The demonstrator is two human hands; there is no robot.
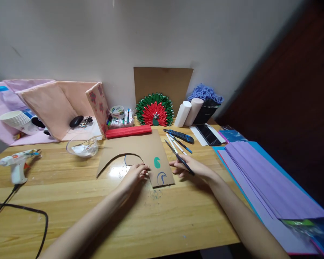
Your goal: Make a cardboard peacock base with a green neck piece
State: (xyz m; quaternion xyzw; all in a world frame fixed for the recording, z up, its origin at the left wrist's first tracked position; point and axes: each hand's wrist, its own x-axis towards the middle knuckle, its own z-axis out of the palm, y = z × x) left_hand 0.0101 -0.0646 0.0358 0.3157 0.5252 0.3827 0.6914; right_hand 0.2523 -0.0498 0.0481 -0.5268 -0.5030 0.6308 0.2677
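Observation:
A brown cardboard sheet (129, 144) lies on the table with a large curved piece cut out of its near side. A green painted shape (157, 162) and a blue drawn outline (161, 178) mark its right part. My left hand (136, 173) is closed at the cut edge, its fingers bent around the cardboard. Just right of the sheet, my right hand (191, 168) grips scissors (175, 151), their blades pointing away and to the left. Beyond the scissors lie white-barrelled pens (172, 144) and a blue-black box cutter (179, 135).
A glue gun (17, 163) with its cable is at the left, near a clear bowl (82, 145). Red crepe paper (128, 131) touches the sheet's far edge. A red-green peacock craft (155, 111) stands behind. Purple paper (267, 176) covers the right side, near a phone (208, 134).

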